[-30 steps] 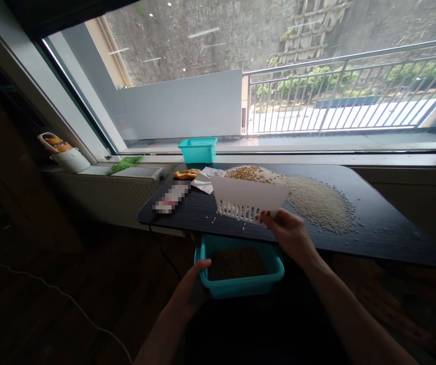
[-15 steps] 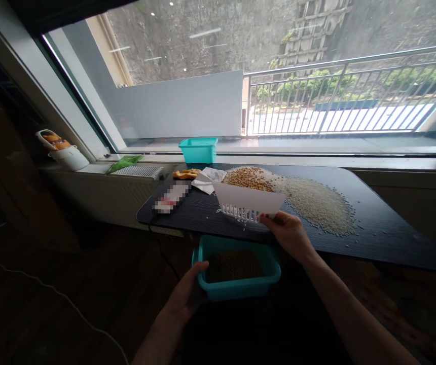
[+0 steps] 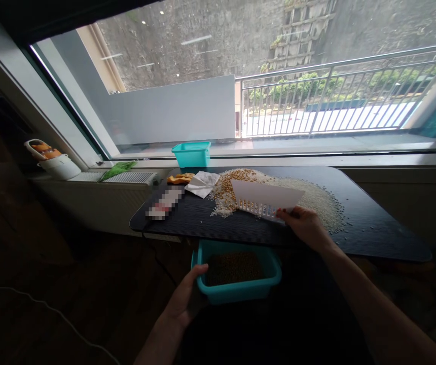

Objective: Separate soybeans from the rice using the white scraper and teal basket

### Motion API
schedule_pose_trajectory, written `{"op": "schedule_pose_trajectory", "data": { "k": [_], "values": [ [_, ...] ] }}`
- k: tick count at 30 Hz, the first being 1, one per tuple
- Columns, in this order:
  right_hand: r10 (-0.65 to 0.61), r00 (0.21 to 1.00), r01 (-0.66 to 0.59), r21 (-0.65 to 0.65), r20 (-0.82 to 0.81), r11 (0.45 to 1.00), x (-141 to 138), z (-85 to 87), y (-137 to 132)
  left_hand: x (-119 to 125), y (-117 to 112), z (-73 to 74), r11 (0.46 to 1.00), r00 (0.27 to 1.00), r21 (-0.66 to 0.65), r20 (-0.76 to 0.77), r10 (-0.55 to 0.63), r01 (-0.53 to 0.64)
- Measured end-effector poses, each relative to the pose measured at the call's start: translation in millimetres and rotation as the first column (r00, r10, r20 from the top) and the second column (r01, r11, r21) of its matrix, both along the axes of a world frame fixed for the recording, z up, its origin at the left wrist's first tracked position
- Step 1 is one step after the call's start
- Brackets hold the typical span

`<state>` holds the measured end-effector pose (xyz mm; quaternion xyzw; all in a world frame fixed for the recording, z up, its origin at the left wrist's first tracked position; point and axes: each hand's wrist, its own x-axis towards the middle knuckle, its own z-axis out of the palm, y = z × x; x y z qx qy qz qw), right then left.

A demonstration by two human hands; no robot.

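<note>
My left hand (image 3: 188, 294) grips the left rim of a turquoise plastic bin (image 3: 237, 293), its thumb over the edge. Brownish kernels (image 3: 235, 268) cover the bin's bottom, below the table's front edge. In my right hand (image 3: 304, 223) is a white slotted scoop (image 3: 267, 192), pinched at its lower right corner and tilted over the table. Behind and left of the scoop lie golden corn kernels (image 3: 223, 187) mixed with white rice. A wide pile of rice (image 3: 322, 200) spreads to the right, partly hidden by the scoop and my right hand.
On the dark table (image 3: 377, 233) are a crumpled white tissue (image 3: 203, 183), a yellow-orange cloth-like item (image 3: 180, 179) and a blurred-out flat object (image 3: 165, 203). A second turquoise bin (image 3: 192, 154) stands at the back by the window. A radiator (image 3: 88, 203) is at left.
My right hand has moved the scoop to the right across the table, uncovering grains at the left of the pile. My left hand still holds the bin in place.
</note>
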<state>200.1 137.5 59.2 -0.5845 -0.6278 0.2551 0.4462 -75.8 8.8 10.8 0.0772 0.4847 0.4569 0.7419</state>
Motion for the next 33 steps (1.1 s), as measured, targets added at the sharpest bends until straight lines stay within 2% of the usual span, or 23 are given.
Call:
{"op": "schedule_pose_trajectory", "data": {
  "k": [3, 7, 15, 23, 33],
  "values": [
    [-0.049, 0.999, 0.048, -0.014, -0.020, 0.999, 10, 9.0, 0, 2, 2, 0.8, 1.000, 1.000, -0.003, 0.008, -0.002, 0.002],
    [-0.052, 0.997, 0.051, -0.015, -0.054, 0.999, 11, 17.7, 2, 6, 3, 1.7, 1.000, 1.000, 0.003, 0.016, -0.023, 0.023],
    [0.030, 0.996, -0.031, -0.015, -0.084, 0.999, -6, 12.0, 10, 13, 5, 2.7, 0.999, 0.999, 0.020, 0.021, -0.029, 0.029],
    [-0.037, 0.995, 0.036, -0.023, -0.087, 0.999, 11, 22.0, -14, 19, 8, 3.1, 0.995, 0.996, 0.025, 0.014, -0.094, 0.093],
    [-0.081, 0.989, 0.077, -0.033, -0.126, 0.996, 33, 9.9, -46, 23, 6, 10.5, 0.994, 0.994, 0.012, 0.001, -0.109, 0.109]
  ]
}}
